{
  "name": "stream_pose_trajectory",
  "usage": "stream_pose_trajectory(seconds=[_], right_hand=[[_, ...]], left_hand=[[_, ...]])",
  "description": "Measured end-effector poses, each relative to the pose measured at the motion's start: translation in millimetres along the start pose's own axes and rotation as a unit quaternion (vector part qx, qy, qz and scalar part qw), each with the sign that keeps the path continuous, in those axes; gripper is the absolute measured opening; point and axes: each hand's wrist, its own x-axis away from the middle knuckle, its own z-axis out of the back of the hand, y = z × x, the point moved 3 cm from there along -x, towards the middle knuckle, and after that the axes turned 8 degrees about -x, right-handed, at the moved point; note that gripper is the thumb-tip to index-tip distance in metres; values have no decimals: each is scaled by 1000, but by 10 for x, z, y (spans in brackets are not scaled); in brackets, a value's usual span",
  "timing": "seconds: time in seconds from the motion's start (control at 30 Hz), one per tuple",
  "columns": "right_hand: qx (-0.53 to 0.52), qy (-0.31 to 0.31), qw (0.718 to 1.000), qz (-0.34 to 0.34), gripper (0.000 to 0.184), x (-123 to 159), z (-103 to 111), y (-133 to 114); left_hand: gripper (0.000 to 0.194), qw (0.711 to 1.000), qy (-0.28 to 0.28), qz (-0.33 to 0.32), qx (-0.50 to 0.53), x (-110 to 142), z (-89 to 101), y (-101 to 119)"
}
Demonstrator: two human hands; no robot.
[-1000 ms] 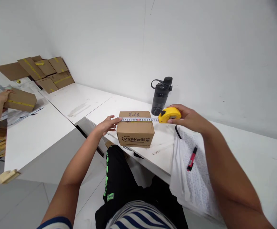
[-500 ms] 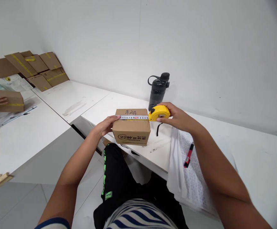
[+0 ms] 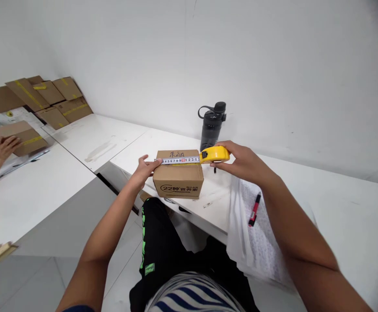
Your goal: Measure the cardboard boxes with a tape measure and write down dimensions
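Note:
A small brown cardboard box (image 3: 177, 174) stands near the front edge of the white table, with handwriting on its top and black print on its front. Across its top runs the silver blade of a yellow tape measure (image 3: 215, 154). My right hand (image 3: 241, 160) is closed round the case at the box's right edge. At the left edge my left hand (image 3: 145, 170) has its thumb on the blade's end, one finger lifted away. The other fingers of that hand are partly hidden by the box.
A dark bottle (image 3: 212, 125) stands behind the box. A red and black marker (image 3: 254, 209) lies on white sheets (image 3: 241, 225) at the right. On the left, a co-worker's hand (image 3: 5, 147) touches another carton (image 3: 29, 138); flattened cartons (image 3: 46, 97) lean against the wall.
A finger of my left hand has lifted off the box's side. The tape measure's case has tilted slightly. The co-worker's carton has shifted right and turned.

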Motion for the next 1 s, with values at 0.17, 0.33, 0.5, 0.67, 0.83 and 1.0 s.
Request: stream_pose_trajectory(seconds=[0.17, 0.33, 0.5, 0.67, 0.83, 1.0], right_hand=[[20, 64, 994, 89, 32, 343, 372, -768], [43, 49, 997, 34, 47, 526, 766, -1100], [15, 144, 989, -10, 69, 1049, 869, -825], [-130, 199, 971, -23, 76, 1485, 373, -517], [-90, 152, 983, -52, 72, 1696, 239, -159], [191, 131, 950, -210, 57, 1701, 536, 599]], left_hand=[[78, 920, 215, -300, -133, 703, -72, 468], [87, 851, 252, -458, -42, 1292, -580, 696], [89, 892, 13, -446, 67, 1422, -1352, 547], [83, 862, -351, -352, 93, 1486, -1914, 603], [55, 856, -374, -339, 113, 1369, -2231, 819], [58, 906, -318, -247, 133, 1014, -2627, 699]])
